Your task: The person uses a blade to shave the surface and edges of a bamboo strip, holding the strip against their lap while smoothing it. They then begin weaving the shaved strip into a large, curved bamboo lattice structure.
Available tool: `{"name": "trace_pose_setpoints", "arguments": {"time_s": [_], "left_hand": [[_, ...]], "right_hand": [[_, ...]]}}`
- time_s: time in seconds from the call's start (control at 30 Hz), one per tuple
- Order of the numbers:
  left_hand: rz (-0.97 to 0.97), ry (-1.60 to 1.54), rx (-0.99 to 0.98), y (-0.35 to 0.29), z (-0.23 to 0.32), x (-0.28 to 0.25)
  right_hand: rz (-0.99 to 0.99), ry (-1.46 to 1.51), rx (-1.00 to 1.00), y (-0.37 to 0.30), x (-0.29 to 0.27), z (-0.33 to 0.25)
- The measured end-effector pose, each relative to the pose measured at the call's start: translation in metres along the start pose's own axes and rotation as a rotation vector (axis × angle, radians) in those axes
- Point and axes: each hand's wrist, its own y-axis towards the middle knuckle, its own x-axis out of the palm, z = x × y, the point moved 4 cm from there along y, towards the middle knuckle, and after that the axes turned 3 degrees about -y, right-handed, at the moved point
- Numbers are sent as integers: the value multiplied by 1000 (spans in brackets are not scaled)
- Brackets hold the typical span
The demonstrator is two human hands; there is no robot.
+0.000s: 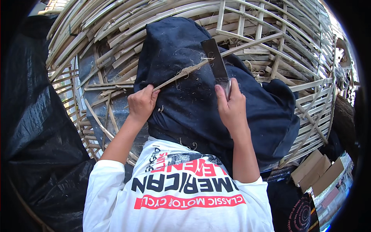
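Note:
My left hand (142, 102) is closed round the near end of a thin bamboo strip (169, 81). The strip slants up to the right over my lap, with a tuft of curled shavings (188, 70) clinging to it. In my right hand (233, 109) is the handle of a knife (215, 60) with a broad dark blade pointing up and away from me. The blade crosses the strip, and a pale sliver shows at its edge; whether blade and strip touch, I cannot tell. Beneath both, dark cloth (181, 104) covers my legs, dotted with small shavings.
Many split bamboo strips (127, 27) are heaped beyond my legs. Lattices of bamboo slats (251, 19) lie at the far right. Black plastic sheeting (38, 116) hangs along the left. An open cardboard box (319, 172) stands at the lower right.

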Motion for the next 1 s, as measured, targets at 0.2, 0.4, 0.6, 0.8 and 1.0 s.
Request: {"name": "trace_pose_setpoints", "arguments": {"time_s": [0.2,0.4,0.6,0.8,1.0], "left_hand": [[-10,-2,-42,-1,-1,6],[-14,-5,-26,0,3,1],[-47,-11,-39,0,3,2],[-128,-59,-83,0,6,1],[-133,-87,-83,-2,7,-1]], "right_hand": [[153,95,99,9,-6,-3],[-48,42,-26,-4,15,-8],[-109,-131,-83,-13,29,-3],[-76,64,26,-2,11,1],[-227,68,-28,-13,29,-2]]}}
